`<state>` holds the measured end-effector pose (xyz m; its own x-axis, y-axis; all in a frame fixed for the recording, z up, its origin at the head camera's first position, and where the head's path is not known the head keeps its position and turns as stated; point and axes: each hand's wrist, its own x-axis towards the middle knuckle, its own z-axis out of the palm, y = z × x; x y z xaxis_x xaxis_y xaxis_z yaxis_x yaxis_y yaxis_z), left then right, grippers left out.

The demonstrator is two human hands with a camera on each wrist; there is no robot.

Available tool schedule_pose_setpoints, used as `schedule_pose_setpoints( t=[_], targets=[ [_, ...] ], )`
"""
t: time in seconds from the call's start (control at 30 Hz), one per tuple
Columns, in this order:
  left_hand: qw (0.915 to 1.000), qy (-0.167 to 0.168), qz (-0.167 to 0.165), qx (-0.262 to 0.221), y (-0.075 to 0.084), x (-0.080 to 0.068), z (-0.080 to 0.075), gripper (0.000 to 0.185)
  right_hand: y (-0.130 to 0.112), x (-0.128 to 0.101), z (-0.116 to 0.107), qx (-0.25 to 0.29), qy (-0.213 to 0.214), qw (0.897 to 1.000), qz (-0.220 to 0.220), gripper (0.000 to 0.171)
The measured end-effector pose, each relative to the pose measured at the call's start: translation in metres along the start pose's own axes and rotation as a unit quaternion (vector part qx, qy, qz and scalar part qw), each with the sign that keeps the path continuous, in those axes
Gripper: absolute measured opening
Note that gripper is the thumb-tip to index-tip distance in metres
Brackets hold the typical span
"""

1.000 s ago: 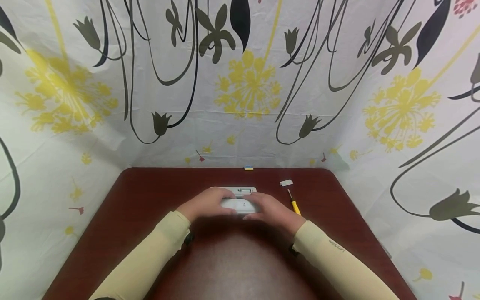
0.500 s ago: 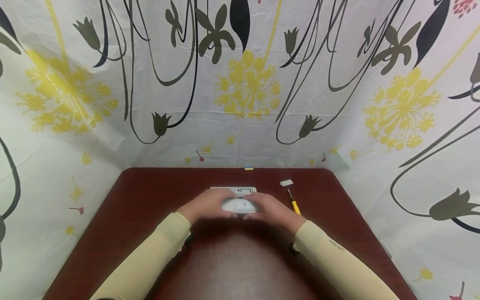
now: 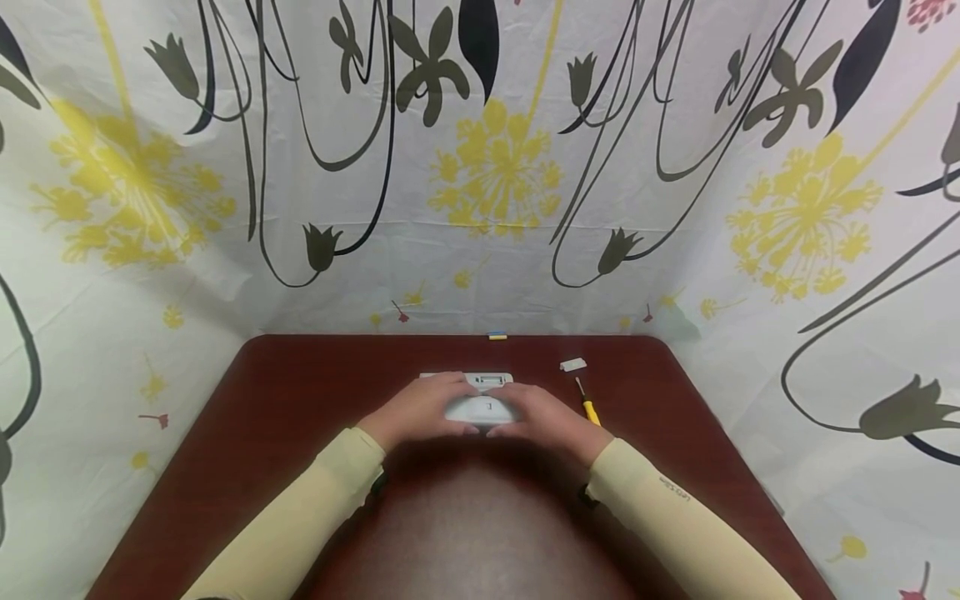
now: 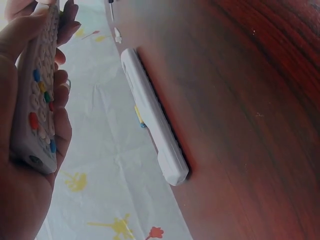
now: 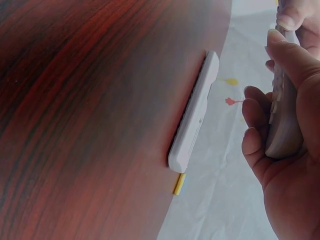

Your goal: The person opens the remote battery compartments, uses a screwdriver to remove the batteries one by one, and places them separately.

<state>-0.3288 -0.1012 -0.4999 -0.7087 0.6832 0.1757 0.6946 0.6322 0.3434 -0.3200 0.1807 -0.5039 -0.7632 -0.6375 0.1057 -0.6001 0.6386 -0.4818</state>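
A grey-white remote control (image 3: 480, 410) is held up above the table between both hands, its back towards the head camera. My left hand (image 3: 423, 408) grips one end, and the left wrist view shows its rows of white and coloured buttons against the fingers. Around the other end curls my right hand (image 3: 551, 418), thumb along the near edge. Just beyond them a second white remote control (image 4: 155, 120) lies on the table, button side down. Its back has an uncovered recess at the right in the head view. My hands hide part of both remotes.
To the right lies a screwdriver (image 3: 590, 408) with a yellow handle, and beyond it a small white cover piece (image 3: 573, 364). Small blue and yellow pieces (image 3: 497, 336) sit at the far edge of the dark red table (image 3: 315, 392). Patterned cloth hangs around it.
The held remote has tilted slightly, and its visible back looks narrower towards the top. My left hand has shifted a little to the right. The things on the table stay put.
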Motion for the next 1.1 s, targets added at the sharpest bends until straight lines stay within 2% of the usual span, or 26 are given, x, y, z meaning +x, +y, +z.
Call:
schedule_pose_setpoints(
  t=[0.77,1.1],
  targets=[
    [0.9998,0.017,-0.005,0.014,0.002,-0.001,0.0014,0.057,-0.0012,0.0014,0.0006,-0.011,0.01,1.0,-0.012,0.063],
    [0.999,0.028,-0.014,-0.031,-0.0018,-0.0018,-0.0003,0.052,0.0019,0.0011,0.0009,-0.015,0.053,0.995,-0.083,0.053]
  ],
)
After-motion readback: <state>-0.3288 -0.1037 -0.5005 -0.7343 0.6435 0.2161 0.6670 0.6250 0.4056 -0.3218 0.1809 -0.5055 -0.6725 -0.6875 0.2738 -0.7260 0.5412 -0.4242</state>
